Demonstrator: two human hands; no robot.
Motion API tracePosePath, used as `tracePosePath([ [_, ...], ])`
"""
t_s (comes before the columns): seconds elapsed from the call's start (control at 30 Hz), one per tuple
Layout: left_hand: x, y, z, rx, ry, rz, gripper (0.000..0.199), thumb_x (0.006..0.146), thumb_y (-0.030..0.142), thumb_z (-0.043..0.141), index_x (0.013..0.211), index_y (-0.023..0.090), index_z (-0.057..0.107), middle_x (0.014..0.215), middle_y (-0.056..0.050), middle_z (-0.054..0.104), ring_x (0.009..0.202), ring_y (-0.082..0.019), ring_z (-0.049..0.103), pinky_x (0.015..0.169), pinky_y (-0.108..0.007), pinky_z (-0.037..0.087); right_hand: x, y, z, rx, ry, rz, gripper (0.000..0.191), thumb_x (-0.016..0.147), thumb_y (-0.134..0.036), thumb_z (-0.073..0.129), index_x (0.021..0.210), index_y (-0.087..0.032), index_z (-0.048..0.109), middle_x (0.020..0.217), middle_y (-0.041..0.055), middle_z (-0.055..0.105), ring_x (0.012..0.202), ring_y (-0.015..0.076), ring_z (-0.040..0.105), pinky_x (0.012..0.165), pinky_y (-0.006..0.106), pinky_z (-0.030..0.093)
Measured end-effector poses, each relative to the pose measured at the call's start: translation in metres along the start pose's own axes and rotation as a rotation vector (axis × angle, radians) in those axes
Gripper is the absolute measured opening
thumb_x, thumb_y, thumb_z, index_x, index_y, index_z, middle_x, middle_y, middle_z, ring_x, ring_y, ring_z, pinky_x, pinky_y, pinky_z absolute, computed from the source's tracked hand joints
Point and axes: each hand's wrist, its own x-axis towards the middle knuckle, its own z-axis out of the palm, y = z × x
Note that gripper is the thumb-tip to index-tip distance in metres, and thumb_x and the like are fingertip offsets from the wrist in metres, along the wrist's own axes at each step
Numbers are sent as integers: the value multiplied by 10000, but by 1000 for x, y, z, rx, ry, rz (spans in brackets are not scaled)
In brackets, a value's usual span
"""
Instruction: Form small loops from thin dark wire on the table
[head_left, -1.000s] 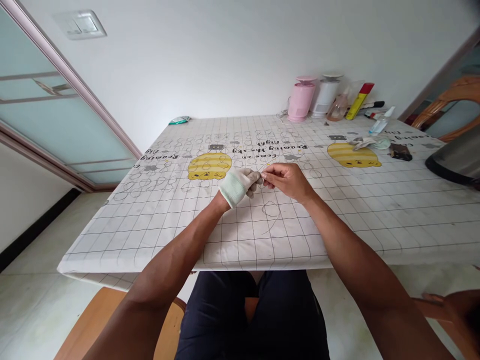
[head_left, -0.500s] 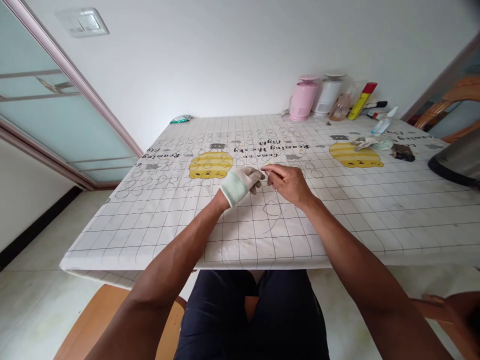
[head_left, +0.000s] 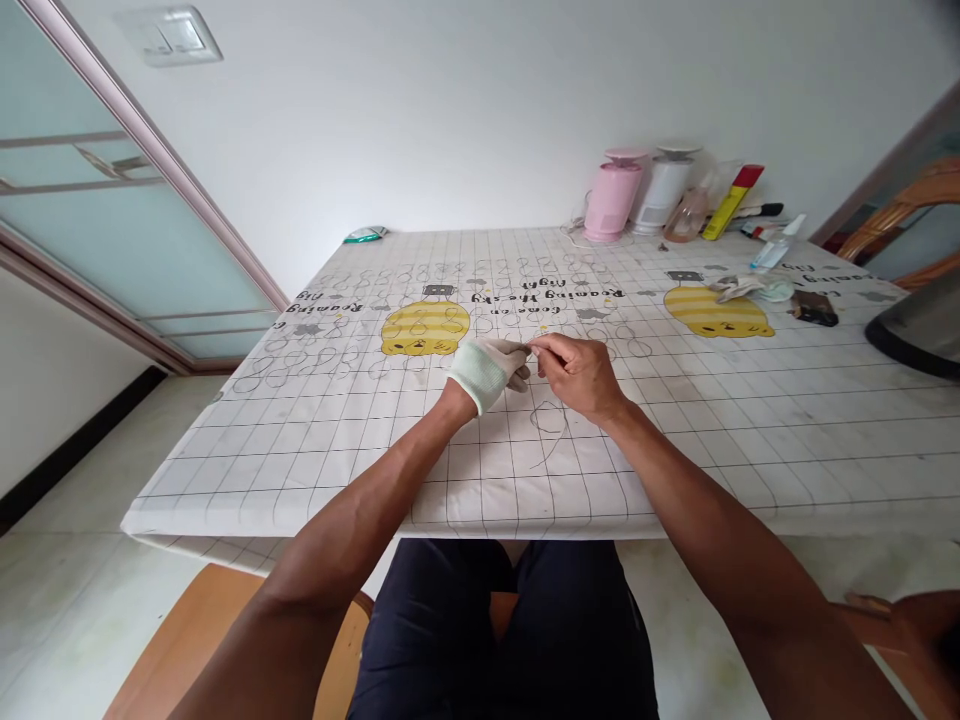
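One loop (head_left: 564,430) is lying near, seemingly for easy reach; left hand (head_left: 499,368) and right hand (head_left: 583,375) are pinching narrowly together, contents too fine to tell.

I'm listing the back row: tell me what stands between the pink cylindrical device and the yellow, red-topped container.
In the head view, a white cylindrical device and a translucent pinkish bottle stand between them.

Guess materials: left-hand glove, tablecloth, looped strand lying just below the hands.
Glove: likely knit fabric, matte; textured cuff hugs the wrist. Greyer fingers may be coated or dirty.
Tablecloth: smooth, faint sheen, soft creases; perhaps plastic or coated fabric.
Looped strand: possibly metal wire, since it's thin, dark and curved; finish too fine to tell.
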Motion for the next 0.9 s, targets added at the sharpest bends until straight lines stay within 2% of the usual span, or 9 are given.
tracePosePath([
  [0.1, 3, -3, -1, -27, -1, 5, 161, 966, 162, 618, 944, 144, 777, 722, -12, 700, 594, -132, 711, 611, -239, 587, -1, 0, 2, -21, -23, -15, 212, 1050, -298, 585, 950, -274, 771, 715, -1, 676, 646, 172, 594, 645, 313, 445],
  [0.27, 6, -4, -3, -338, 51, 11, 95, 927, 123, 697, 1011, 123, 742, 805, -39, 731, 662, -125, 707, 773, -298, 629, 2, 4, 5, 20, 117, 24, 224, 1056, -368, 598, 981, -245, 770, 683, -12, 690, 588, 153, 620, 599, 293, 480],
  [0.4, 3, -5, -5, -518, -28, 44, 59, 915, 112, 755, 956, 104, 714, 794, -34, 704, 684, -107, 678, 865, -329, 616, 4, 0, 6, 87, 168, 99, 237, 1043, -413, 645, 952, -234, 771, 660, -16, 688, 528, 137, 604, 554, 280, 481],
  [0.5, 0, -3, -6, -586, -63, 33, 6, 945, 80, 711, 944, 86, 709, 780, -32, 696, 658, -98, 658, 888, -358, 619, 3, -5, 5, 125, 148, 104, 237, 1046, -413, 645, 952, -235, 771, 649, -21, 679, 518, 134, 599, 533, 273, 478],
  [0.7, 0, 4, -9, -619, -31, 22, 81, 971, 24, 660, 931, 79, 705, 762, -27, 682, 630, -98, 651, 897, -355, 616, 0, -12, 9, 182, 117, 128, 236, 1053, -408, 643, 954, -229, 762, 656, -21, 673, 525, 125, 585, 526, 267, 470],
  [0.83, 4, 2, -12, -676, -95, -5, 72, 962, 30, 682, 921, 78, 718, 773, -26, 685, 633, -93, 647, 910, -356, 615, 1, -12, 11, 229, 140, 167, 253, 1044, -448, 660, 962, -230, 758, 660, -17, 669, 520, 121, 571, 509, 263, 460],
  [0.9, 5, -1, -14, -723, -140, 9, 53, 927, 46, 739, 967, 80, 744, 822, -42, 718, 703, -111, 688, 949, -367, 612, 2, -10, 11, 274, 167, 198, 273, 1034, -478, 669, 957, -230, 754, 664, -12, 662, 519, 121, 567, 481, 257, 447],
])
